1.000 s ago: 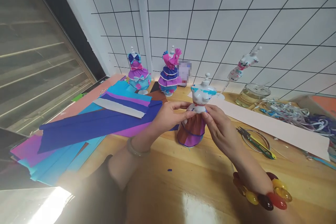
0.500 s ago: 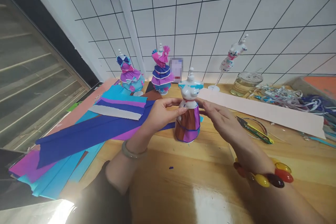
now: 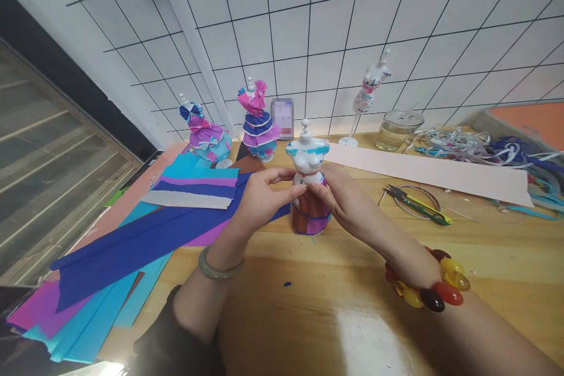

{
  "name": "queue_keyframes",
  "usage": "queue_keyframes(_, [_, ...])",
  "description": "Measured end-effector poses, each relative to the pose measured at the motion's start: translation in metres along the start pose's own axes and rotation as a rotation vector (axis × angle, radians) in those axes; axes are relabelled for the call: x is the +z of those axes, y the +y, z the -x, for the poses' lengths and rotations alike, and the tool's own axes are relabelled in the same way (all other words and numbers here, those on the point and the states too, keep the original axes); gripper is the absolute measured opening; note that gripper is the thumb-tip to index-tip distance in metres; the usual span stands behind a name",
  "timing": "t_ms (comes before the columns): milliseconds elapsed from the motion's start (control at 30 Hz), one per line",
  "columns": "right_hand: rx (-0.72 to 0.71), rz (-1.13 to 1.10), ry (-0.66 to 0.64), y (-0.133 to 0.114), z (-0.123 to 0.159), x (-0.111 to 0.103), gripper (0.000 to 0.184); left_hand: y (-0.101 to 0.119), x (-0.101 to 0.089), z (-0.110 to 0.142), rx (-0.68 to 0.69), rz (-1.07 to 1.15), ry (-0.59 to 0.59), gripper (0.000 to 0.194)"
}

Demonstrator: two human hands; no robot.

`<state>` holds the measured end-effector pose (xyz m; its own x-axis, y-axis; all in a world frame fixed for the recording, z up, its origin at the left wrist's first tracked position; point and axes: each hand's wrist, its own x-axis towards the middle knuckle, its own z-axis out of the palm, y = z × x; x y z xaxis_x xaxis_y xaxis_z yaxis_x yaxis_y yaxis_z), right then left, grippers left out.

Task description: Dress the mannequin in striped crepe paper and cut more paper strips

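Note:
A small white mannequin (image 3: 307, 155) with blue smears on its shoulders stands upright on the wooden table. Around its lower part is a brown and purple skirt (image 3: 311, 214) with a thin blue band near the hem. My left hand (image 3: 267, 194) is closed on the waist from the left, its thumb across the front. From the right, my right hand (image 3: 346, 197) also grips the waist, with its thumb at the skirt's top edge. The fingers behind the mannequin are partly hidden.
Blue, purple and turquoise paper strips (image 3: 145, 244) cover the left side. Two dressed mannequins (image 3: 259, 123) and a tilted bare mannequin (image 3: 369, 91) stand behind. Rightward are green-yellow snips (image 3: 420, 205), a pale pink strip (image 3: 432, 170), a glass jar (image 3: 399, 129) and tangled scraps (image 3: 462, 147).
My right hand has closed in on the waist, its thumb now pressed to the front. The head view has shifted slightly.

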<state>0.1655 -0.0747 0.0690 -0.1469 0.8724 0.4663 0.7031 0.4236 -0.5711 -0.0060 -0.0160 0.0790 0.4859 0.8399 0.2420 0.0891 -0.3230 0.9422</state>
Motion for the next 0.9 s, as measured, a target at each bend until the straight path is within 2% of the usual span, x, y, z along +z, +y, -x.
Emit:
queue_keyframes(167, [-0.023,-0.002,-0.015,0.002,-0.001,0.000,0.038,-0.001,0.000,0.001,0.033,-0.010,-0.015,0.035])
queue_keyframes(467, [-0.061,-0.096,-0.151,0.000,-0.001,-0.022,0.030,0.004,0.001,0.005,0.100,-0.118,-0.066,0.032])
queue_keyframes(767, [0.062,-0.106,-0.153,0.005,0.002,-0.012,0.036,0.004,0.005,0.008,0.151,-0.128,-0.044,0.025])
queue_keyframes(900, [0.059,-0.064,-0.128,0.007,0.002,-0.013,0.036,0.002,0.006,0.008,0.157,-0.125,-0.063,0.024])
